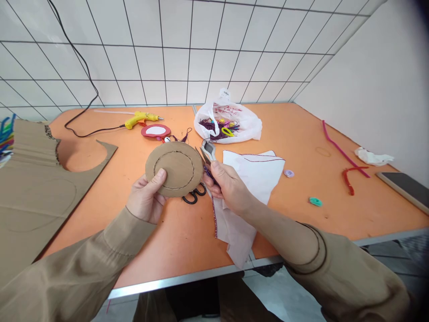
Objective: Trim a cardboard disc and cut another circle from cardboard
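My left hand (pixel 147 194) grips a round cardboard disc (pixel 177 167) from its left side, thumb on top. An inner circle is scored or cut into the disc's face. In my right hand (pixel 226 181) is a small pointed cutting tool (pixel 207 164), its tip up at the disc's right edge; my fingers hide most of its handle. Black-handled scissors (pixel 191 197) lie partly under the disc. A white cloth (pixel 251 174) with dark red stitched edging lies beneath and beyond my right hand.
A yellow glue gun (pixel 140 120), a red oval piece (pixel 155 130) and a white plastic bag (pixel 248 123) of yarn are at the back. Cut cardboard (pixel 36 179) covers the left. Rightward lie pipe cleaners (pixel 345 150), teal (pixel 315 201) and lilac (pixel 288 173) pieces, and a phone (pixel 407 190).
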{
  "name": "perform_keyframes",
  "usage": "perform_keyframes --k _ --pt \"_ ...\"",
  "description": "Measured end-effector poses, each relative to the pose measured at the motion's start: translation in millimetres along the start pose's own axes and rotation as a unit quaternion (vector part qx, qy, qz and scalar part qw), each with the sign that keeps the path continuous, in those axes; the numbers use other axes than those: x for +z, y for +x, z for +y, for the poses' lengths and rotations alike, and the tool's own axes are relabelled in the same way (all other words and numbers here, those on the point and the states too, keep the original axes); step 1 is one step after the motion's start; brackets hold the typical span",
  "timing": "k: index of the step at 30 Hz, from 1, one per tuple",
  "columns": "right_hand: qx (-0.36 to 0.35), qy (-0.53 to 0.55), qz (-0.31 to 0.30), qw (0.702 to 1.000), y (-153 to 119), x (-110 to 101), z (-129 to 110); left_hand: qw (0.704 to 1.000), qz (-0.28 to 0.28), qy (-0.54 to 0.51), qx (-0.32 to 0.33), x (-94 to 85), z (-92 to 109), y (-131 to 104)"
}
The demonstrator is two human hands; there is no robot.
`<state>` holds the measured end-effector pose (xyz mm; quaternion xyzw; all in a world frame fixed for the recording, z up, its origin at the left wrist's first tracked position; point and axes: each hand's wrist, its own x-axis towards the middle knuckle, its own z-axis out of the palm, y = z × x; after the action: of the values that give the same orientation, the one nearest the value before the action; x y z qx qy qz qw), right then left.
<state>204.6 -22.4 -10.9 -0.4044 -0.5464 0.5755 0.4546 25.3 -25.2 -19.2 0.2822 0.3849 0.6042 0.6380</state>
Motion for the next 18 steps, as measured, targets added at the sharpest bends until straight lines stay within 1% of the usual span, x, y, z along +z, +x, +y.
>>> perform_keyframes --k 3,8,18 --pt "-0.004 -0.006 -0.006 1.0 0.2 0.4 -0.2 1.0 -0.014 0.008 -0.006 -2.3 -0.5 0.7" --pt "-0.012 -0.016 0.011 1.0 -0.5 0.7 -0.5 1.0 -0.017 0.024 -0.001 -4.9 -1.1 0.1" --pt "-0.066 -0.086 0.016 0.994 1.7 -1.4 2.0 0.999 -0.011 0.04 0.0 -3.9 -1.0 -0.3"
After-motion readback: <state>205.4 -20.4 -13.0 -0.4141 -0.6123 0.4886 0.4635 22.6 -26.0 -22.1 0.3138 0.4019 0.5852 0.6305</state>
